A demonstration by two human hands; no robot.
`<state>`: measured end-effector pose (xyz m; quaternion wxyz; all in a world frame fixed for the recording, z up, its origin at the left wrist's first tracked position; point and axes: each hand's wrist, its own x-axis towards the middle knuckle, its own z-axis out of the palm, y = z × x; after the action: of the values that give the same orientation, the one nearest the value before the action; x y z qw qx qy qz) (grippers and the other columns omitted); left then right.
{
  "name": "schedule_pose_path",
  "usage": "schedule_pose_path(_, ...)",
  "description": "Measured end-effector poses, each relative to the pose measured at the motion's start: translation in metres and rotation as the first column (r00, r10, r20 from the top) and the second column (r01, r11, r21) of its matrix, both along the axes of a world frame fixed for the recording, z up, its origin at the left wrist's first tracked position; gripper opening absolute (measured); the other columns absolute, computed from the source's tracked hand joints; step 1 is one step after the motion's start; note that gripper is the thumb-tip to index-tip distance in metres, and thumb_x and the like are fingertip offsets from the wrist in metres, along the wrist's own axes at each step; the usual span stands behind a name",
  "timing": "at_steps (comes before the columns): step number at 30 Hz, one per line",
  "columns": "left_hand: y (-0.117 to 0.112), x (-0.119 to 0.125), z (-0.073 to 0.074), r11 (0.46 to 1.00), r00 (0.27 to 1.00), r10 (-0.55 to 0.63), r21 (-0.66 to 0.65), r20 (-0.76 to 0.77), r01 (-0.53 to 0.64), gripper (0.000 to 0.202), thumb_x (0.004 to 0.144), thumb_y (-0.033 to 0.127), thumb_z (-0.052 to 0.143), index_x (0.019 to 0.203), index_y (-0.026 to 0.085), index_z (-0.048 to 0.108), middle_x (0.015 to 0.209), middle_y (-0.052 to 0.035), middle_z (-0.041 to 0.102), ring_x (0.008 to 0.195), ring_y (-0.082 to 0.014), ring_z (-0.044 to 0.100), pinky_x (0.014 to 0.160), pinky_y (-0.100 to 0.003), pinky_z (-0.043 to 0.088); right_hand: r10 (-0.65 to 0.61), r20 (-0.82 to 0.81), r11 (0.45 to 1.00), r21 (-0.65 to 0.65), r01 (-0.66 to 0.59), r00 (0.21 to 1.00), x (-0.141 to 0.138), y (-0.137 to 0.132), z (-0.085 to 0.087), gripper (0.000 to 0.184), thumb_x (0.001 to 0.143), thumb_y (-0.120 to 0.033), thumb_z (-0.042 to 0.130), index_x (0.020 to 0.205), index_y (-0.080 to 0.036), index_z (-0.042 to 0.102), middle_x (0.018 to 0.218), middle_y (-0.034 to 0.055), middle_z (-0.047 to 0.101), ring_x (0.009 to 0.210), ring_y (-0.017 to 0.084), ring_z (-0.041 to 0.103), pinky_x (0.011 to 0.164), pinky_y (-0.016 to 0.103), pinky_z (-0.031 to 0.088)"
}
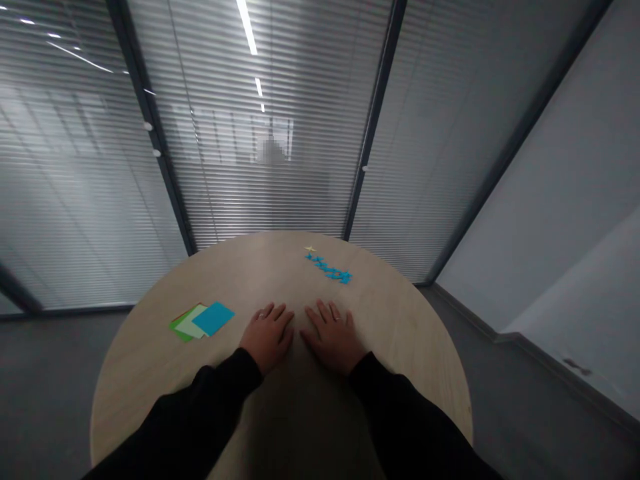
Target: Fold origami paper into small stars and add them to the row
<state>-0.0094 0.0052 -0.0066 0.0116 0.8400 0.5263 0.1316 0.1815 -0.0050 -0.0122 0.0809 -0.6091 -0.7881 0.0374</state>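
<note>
Grips: left grip [267, 337], right grip [333, 340], spread flat; paper sheets [203, 320]: three; yellow star [310, 249]: one; blue stars [327, 270]: many

An office meeting room, with floor-to-ceiling glass partitions [270, 200] fitted with slatted blinds, a round pale laminate surface [250, 273], and grey flooring [50, 400].

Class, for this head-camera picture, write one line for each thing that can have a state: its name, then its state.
Left hand: open, palm down on the round table, empty.
Right hand: open, palm down on the table, empty.
Coloured paper sheets: lying flat, overlapping, fanned.
Blue star shapes: lying in a loose row.
Yellow star shape: lying at the row's far end.
Window blinds: lowered behind the glass.
</note>
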Motion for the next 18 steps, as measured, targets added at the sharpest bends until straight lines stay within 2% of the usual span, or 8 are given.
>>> schedule_pose_path(2,0.005,-0.011,0.013,1.0,1.0,-0.03,0.002,0.0,0.03,0.039,0.098,0.025,0.039,0.123,0.02,0.068,0.129,-0.0108,0.068,0.122,-0.0268,0.059,0.104,-0.04,0.045,0.005,-0.006,0.999,-0.037,-0.005,1.0,0.002,0.001,0.003,0.064,0.099,-0.062,0.033,0.154,-0.028,0.037,0.164,0.0116,0.025,0.15,0.04,0.02,0.113,0.068,0.015)
schedule_pose_path(3,0.008,-0.018,0.02,1.0,1.0,0.005,0.013,-0.028,-0.004,0.037,0.097,0.022,0.04,0.118,0.021,0.07,0.12,-0.0107,0.072,0.115,-0.0265,0.063,0.099,-0.039,0.047,0.006,-0.006,0.999,-0.049,-0.007,1.0,0.002,0.002,0.004,0.065,0.099,-0.062,0.034,0.154,-0.028,0.037,0.164,0.0116,0.025,0.15,0.04,0.02,0.113,0.068,0.015)
schedule_pose_path(5,0.014,-0.036,0.035,0.982,0.972,0.186,0.051,-0.141,-0.181,0.029,0.092,0.021,0.046,0.103,0.018,0.074,0.107,-0.0138,0.073,0.103,-0.0308,0.066,0.09,-0.044,0.05,0.003,-0.01,0.998,-0.055,-0.003,1.0,0.001,0.004,0.006,0.064,0.099,-0.061,0.035,0.154,-0.027,0.038,0.164,0.0118,0.025,0.15,0.041,0.02,0.114,0.067,0.015)
schedule_pose_path(8,0.021,-0.063,0.049,0.941,0.907,0.332,0.02,-0.259,-0.339,0.025,0.085,0.034,0.06,0.097,0.016,0.073,0.107,-0.017,0.072,0.103,-0.036,0.065,0.083,-0.044,0.051,-0.001,-0.018,0.997,-0.073,0.0,1.0,-0.003,0.007,0.008,0.065,0.099,-0.059,0.036,0.153,-0.024,0.038,0.164,0.0136,0.025,0.15,0.04,0.02,0.115,0.064,0.016)
schedule_pose_path(12,0.022,-0.085,0.055,0.91,0.883,0.384,-0.052,-0.27,-0.411,0.033,0.084,0.041,0.062,0.1,0.014,0.071,0.109,-0.0193,0.071,0.101,-0.0362,0.067,0.078,-0.04,0.052,-0.004,-0.03,0.997,-0.08,0.001,1.0,-0.008,0.01,0.009,0.064,0.1,-0.058,0.035,0.154,-0.023,0.037,0.164,0.014,0.025,0.15,0.039,0.019,0.116,0.063,0.015)
schedule_pose_path(18,0.022,-0.088,0.055,0.882,0.875,0.419,-0.121,-0.243,-0.456,0.027,0.084,0.028,0.06,0.099,0.01,0.073,0.108,-0.0225,0.073,0.104,-0.0361,0.068,0.083,-0.039,0.051,-0.006,-0.035,0.996,-0.086,0.003,0.999,-0.007,0.01,0.008,0.064,0.1,-0.057,0.036,0.154,-0.023,0.037,0.164,0.0141,0.024,0.15,0.04,0.019,0.116,0.064,0.014)
